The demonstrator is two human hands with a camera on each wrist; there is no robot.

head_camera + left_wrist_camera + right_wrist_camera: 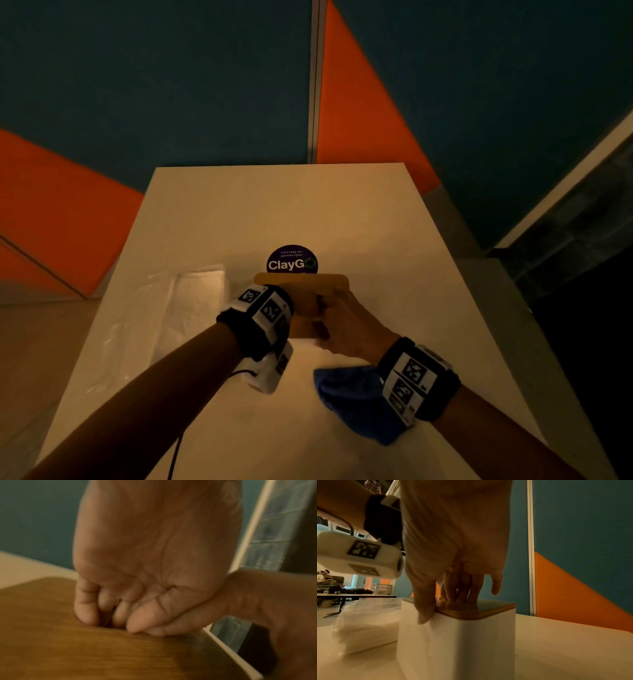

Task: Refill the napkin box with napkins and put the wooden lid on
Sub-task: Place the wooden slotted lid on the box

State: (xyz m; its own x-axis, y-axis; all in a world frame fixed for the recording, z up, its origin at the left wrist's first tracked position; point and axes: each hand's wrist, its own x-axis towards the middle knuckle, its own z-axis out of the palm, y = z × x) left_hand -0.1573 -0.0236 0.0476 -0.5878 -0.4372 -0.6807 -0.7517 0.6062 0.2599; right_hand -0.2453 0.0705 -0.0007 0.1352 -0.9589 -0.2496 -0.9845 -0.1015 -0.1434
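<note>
The white napkin box (471, 642) stands in the middle of the table with the wooden lid (308, 284) (488, 609) seated on top. My left hand (137, 561) is over the lid (85, 649), its fingers (84, 608) curled, with the tips dipped into the lid's slot. In the head view its wristband hides most of it. My right hand (346, 322) (453, 547) presses straight fingers down on the lid's top, its thumb (423, 615) hanging over the box's side, close against the left hand. No napkin shows in the slot.
A plastic-wrapped pack of white napkins (195, 291) (368, 626) lies just left of the box. A blue cloth (349, 394) lies on the white table (274, 205) under my right wrist. A round dark sticker (292, 262) sits behind the box. Teal and orange wall panels stand beyond the table.
</note>
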